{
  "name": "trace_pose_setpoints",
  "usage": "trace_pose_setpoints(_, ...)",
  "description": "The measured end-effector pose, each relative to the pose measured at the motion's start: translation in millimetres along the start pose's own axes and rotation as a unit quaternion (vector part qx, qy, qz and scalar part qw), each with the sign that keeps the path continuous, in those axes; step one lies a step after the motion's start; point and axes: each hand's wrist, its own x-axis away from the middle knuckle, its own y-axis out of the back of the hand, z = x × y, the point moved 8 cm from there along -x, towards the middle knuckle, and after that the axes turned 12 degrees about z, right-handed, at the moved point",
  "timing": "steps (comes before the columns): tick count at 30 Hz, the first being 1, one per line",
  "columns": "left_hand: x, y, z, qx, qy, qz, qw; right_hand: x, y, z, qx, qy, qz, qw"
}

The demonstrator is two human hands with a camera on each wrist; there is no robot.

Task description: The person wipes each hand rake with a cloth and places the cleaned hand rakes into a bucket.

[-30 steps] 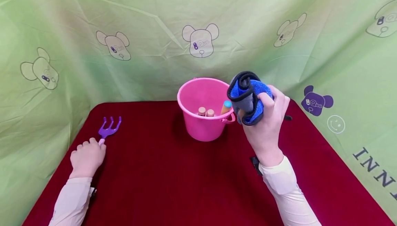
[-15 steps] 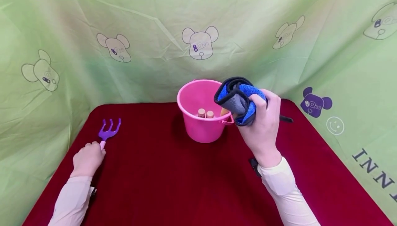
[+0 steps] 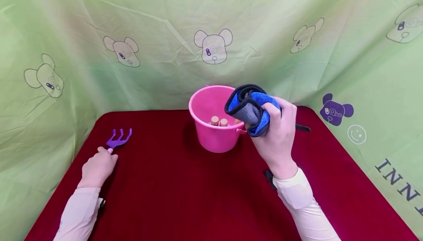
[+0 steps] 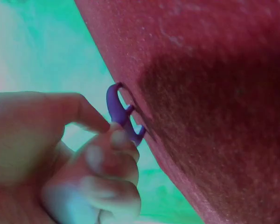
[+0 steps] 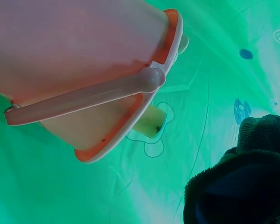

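Note:
In the head view my left hand [image 3: 97, 168] grips the light pink handle of a small purple garden hand fork [image 3: 118, 139], its three tines pointing away over the table's left side. The left wrist view shows the curled fingers round it and the tines [image 4: 126, 114] close to the red cloth. My right hand [image 3: 279, 138] holds a rolled blue and grey towel [image 3: 252, 110] with black edging, raised over the right rim of a pink bucket [image 3: 216, 140]. Inside the bucket show two round wooden ends [image 3: 219, 121]. The right wrist view has the towel [image 5: 238, 186] beside the bucket [image 5: 84, 56].
A red cloth [image 3: 172, 193] covers the table. Green fabric [image 3: 165, 75] printed with bear heads hangs round its back and sides. A thin black object [image 3: 303, 127] sticks out behind my right hand. The bucket's handle [image 5: 88, 98] hangs down along its side.
My right hand has brought the towel leftward and slightly down, over the bucket's right rim, covering the blue-topped item there. My left hand and the fork have shifted slightly right.

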Motion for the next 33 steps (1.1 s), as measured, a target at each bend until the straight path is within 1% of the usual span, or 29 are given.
trace_pose_setpoints(2, 0.4, 1.1, -2.7, -0.003, -0.001, -0.002, 1.0000, 0.9, -0.1, 0.4, 0.001, 0.001, -0.001, 1.000)
trace_pose_setpoints(6, 1.1, 4.0, -6.0, -0.011, -0.005, -0.019, 0.9997, 2.1, -0.3, 1.2, 0.003, 0.002, -0.002, 1.000)
trace_pose_setpoints(11, 0.9, 6.7, -8.2, -0.015, -0.009, -0.033, 0.9993, 1.9, -0.7, 1.8, 0.001, 0.005, 0.000, 1.000)
trace_pose_setpoints(14, 1.6, 10.4, -12.8, -0.017, -0.015, -0.050, 0.9985, 1.7, -1.2, 1.8, 0.001, 0.006, 0.003, 1.000)
trace_pose_setpoints(17, 4.0, 15.9, -20.9, -0.018, -0.026, -0.073, 0.9969, 2.1, -1.8, 1.7, 0.002, 0.005, 0.006, 1.000)
trace_pose_setpoints(20, 9.1, 24.0, -31.9, -0.015, -0.041, -0.107, 0.9933, 2.5, -2.0, 1.8, 0.000, 0.004, 0.008, 1.000)
trace_pose_setpoints(23, 15.3, 33.0, -43.4, -0.011, -0.058, -0.146, 0.9876, 2.4, -2.3, 2.0, 0.000, 0.004, 0.010, 1.000)
trace_pose_setpoints(29, 26.3, 50.4, -66.3, -0.018, -0.081, -0.200, 0.9763, 2.0, -4.5, 2.5, -0.001, 0.004, 0.020, 1.000)
trace_pose_setpoints(33, 33.5, 62.7, -81.9, -0.025, -0.095, -0.228, 0.9687, 2.3, -6.0, 3.2, -0.001, 0.004, 0.026, 1.000)
